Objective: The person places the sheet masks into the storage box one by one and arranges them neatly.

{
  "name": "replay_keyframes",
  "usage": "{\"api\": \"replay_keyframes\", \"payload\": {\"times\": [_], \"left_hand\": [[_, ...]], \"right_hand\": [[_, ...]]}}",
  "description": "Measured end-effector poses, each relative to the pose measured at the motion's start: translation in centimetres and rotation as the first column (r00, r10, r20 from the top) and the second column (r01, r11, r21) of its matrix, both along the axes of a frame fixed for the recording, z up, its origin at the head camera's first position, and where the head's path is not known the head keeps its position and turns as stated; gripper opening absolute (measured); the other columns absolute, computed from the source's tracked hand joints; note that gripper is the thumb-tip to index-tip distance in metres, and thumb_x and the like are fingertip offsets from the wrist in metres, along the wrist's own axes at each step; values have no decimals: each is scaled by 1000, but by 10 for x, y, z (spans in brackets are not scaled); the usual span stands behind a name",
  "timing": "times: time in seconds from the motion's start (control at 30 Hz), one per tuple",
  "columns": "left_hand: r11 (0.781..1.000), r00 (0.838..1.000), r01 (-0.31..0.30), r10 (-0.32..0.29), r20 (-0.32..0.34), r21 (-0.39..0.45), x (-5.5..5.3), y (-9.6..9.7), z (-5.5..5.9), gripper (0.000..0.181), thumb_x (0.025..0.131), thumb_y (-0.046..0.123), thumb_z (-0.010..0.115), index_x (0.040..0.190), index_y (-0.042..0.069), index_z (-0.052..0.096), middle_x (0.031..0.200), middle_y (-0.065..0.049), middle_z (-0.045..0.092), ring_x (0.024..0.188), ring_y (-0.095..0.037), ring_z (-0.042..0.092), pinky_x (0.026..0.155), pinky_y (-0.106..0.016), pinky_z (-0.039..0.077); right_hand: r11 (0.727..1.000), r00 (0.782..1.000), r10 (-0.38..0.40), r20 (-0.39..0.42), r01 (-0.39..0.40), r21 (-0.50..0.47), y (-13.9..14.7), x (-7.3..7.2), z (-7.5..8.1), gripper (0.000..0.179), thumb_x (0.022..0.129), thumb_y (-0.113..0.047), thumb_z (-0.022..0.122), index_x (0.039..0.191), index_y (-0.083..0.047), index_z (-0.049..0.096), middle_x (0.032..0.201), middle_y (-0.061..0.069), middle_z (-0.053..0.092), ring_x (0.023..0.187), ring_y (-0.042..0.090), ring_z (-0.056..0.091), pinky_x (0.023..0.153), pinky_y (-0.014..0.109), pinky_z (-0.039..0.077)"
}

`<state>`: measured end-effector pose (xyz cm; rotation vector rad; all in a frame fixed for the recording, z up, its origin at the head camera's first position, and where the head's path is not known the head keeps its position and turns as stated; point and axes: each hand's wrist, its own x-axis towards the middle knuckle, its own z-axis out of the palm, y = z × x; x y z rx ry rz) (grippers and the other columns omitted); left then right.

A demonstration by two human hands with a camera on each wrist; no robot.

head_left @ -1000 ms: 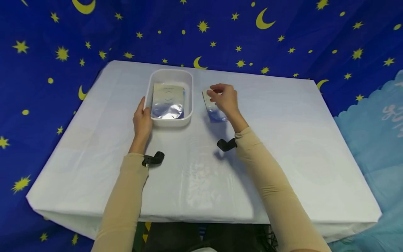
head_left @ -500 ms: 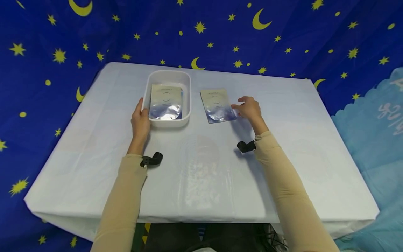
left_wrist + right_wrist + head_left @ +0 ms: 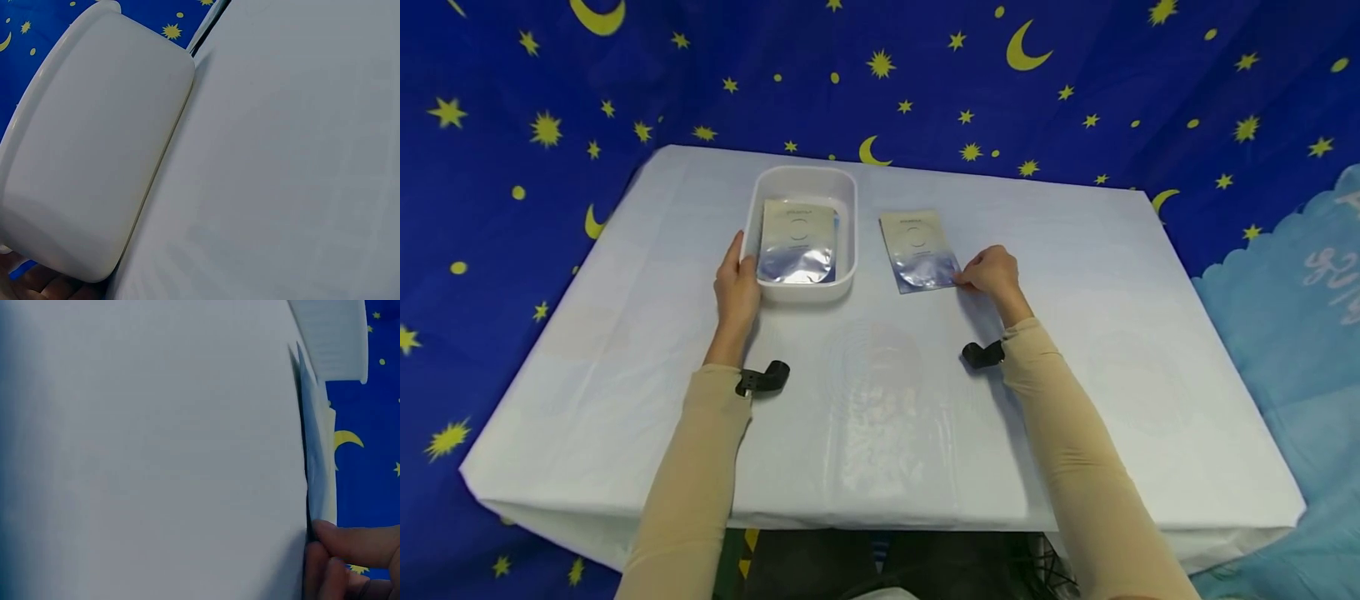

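A white plastic tub stands at the back left of the table, with cream-to-blue foil sachets lying flat inside. Along its left wall lie the extended fingers of my left hand, the thumb at the front left corner. To the right of the tub, a matching foil sachet lies on the cloth, its edges suggesting another layer beneath. My right hand pinches its front right corner between thumb and fingers. The right wrist view shows the thumb on the edge of the sachet.
White cloth covers the table, its front edge close to the body. Behind hangs a dark blue curtain with yellow stars and moons. A light blue cloth hangs at the right.
My right hand has moved from above the sachet to its front right corner, uncovering its face, and now pinches that corner. My left hand and the tub have stayed put.
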<state>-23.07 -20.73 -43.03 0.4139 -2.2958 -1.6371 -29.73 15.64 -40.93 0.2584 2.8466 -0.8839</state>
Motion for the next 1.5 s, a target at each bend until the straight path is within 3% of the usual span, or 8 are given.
{"api": "replay_keyframes", "payload": {"times": [0.17, 0.37, 0.6, 0.73, 0.97, 1.17, 1.27, 1.5], "left_hand": [[1000, 1000, 2, -2, 1, -5, -1, 0, 2, 53, 100, 16, 36, 152, 13, 35, 157, -10, 35, 144, -28, 32, 120, -38, 25], [1000, 1000, 6, -6, 16, -2, 0, 0, 1, 53, 100, 17, 36, 153, 13, 34, 157, -9, 34, 145, -27, 31, 120, -38, 24], [1000, 1000, 6, -5, 23, -11, 0, 0, 0, 53, 100, 18, 35, 153, 14, 33, 157, -9, 34, 144, -28, 33, 120, -40, 26], [1000, 1000, 7, -7, 18, -15, -1, 0, -1, 53, 100, 18, 36, 153, 13, 33, 157, -10, 34, 144, -28, 33, 120, -40, 26], [1000, 1000, 3, -3, 8, -2, 0, 1, 0, 53, 100, 16, 36, 153, 13, 34, 157, -10, 34, 144, -28, 33, 120, -40, 26], [1000, 1000, 3, -3, 5, -3, -1, 1, 0, 53, 99, 15, 37, 152, 12, 35, 157, -10, 34, 144, -28, 32, 120, -38, 25], [1000, 1000, 7, -7, 11, -3, -1, 1, 0, 53, 100, 15, 37, 153, 12, 34, 157, -10, 34, 145, -28, 32, 120, -38, 25], [1000, 1000, -6, 6, 22, 11, -1, 3, 1, 53, 100, 17, 36, 153, 15, 34, 157, -10, 34, 142, -29, 35, 117, -42, 31]], "right_hand": [[993, 998, -60, 17, 61, -96, 1, -1, -4, 34, 77, -23, 80, 99, 3, 74, 64, -5, 63, 97, 31, 62, 96, 40, 48], [964, 992, -116, 56, 126, -236, 1, -4, -9, 29, 79, -12, 77, 104, 3, 73, 62, -7, 62, 64, 7, 63, 79, 27, 55], [771, 969, -192, 159, 249, -586, 0, -2, -14, 31, 86, 4, 64, 117, 9, 64, 67, 0, 62, 48, 4, 64, 56, 17, 55], [716, 967, -211, 141, 252, -651, -1, 2, -11, 34, 86, 8, 61, 120, 12, 62, 63, -1, 62, 48, 4, 63, 55, 14, 54], [654, 956, -294, -17, 188, -732, -15, 4, 12, 30, 85, 10, 62, 115, 13, 65, 67, 0, 64, 52, 6, 66, 54, 16, 55], [558, 940, -334, -76, 132, -820, -43, 7, 39, 27, 87, 8, 63, 114, 10, 66, 77, 5, 65, 57, 7, 68, 57, 16, 55], [542, 945, -312, -94, 96, -835, -61, 8, 48, 26, 88, 8, 62, 113, 10, 67, 79, 7, 65, 58, 8, 68, 58, 16, 56], [575, 968, -222, -121, 30, -817, -108, 12, 49, 24, 87, 8, 62, 110, 10, 68, 88, 17, 68, 55, 8, 67, 55, 18, 56]]}}
